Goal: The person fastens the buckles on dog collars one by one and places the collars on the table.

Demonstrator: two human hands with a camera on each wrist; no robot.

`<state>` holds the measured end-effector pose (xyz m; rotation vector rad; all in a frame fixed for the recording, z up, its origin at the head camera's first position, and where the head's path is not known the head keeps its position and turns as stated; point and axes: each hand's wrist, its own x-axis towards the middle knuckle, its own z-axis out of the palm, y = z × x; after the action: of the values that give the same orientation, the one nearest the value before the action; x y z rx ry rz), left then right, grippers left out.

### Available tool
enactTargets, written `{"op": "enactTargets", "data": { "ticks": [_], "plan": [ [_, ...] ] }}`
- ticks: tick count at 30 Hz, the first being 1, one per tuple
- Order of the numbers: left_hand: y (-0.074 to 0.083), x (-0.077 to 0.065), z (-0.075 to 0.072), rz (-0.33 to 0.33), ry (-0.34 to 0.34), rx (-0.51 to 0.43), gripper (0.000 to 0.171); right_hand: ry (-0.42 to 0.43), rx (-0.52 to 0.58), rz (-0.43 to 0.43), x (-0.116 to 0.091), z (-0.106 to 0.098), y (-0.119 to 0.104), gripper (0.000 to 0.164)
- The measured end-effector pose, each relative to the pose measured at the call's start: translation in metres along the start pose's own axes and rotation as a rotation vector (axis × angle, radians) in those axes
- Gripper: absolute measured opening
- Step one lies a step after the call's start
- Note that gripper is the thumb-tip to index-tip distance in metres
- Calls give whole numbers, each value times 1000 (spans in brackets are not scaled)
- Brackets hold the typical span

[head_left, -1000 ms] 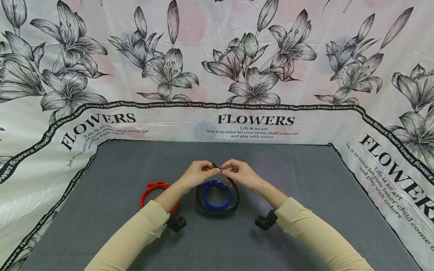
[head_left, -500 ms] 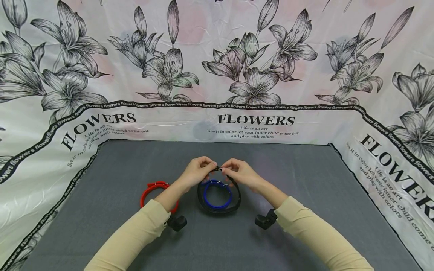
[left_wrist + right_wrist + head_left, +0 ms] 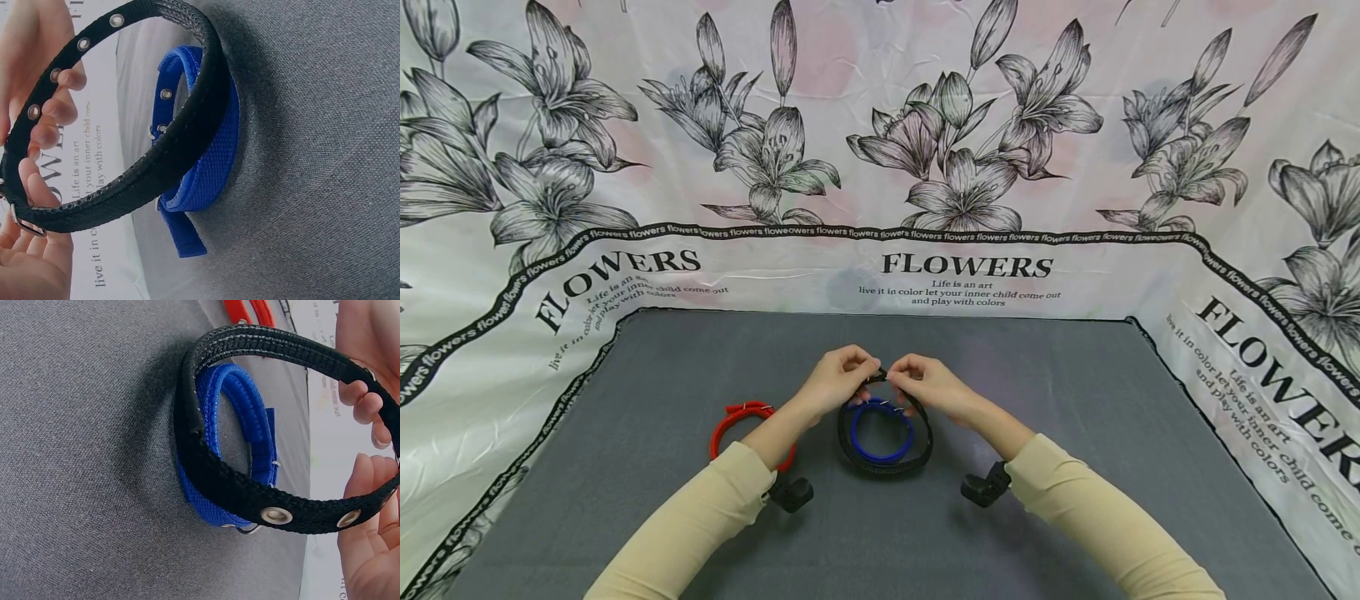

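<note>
Both hands are raised over the middle of the table at a black collar with metal eyelets. My left hand pinches it near the buckle end, where a metal D-ring shows in the left wrist view. The right hand pinches the strap just beside it; fingers hide most of the buckle in the head view. The collar's padded loop hangs down in front of a blue collar, which rests buckled on the table. In the left wrist view the blue collar's strap tail sticks out.
A red collar lies on the grey tabletop, partly behind the left forearm. A flower-printed cloth stands up behind and along the sides. Each wrist carries a black camera.
The left hand has moved slightly up and left with the black collar. At the buckle, the right fingers have shifted a little left, and the metal glint between the hands is less visible.
</note>
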<state>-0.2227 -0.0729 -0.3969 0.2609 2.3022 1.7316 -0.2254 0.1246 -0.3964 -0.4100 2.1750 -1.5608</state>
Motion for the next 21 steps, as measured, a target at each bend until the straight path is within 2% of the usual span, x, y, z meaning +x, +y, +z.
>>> {"op": "enactTargets", "data": {
  "ticks": [8,12,21],
  "plan": [
    [0,0,-3,-18,73,-91,22,6,4,20,0,0,3,29],
    [2,-1,-3,-19,63,-97,22,10,24,14,0,1,3,29],
    [2,-2,0,-10,52,-91,23,46,-49,-34,1,2,-1,32]
  ]
}}
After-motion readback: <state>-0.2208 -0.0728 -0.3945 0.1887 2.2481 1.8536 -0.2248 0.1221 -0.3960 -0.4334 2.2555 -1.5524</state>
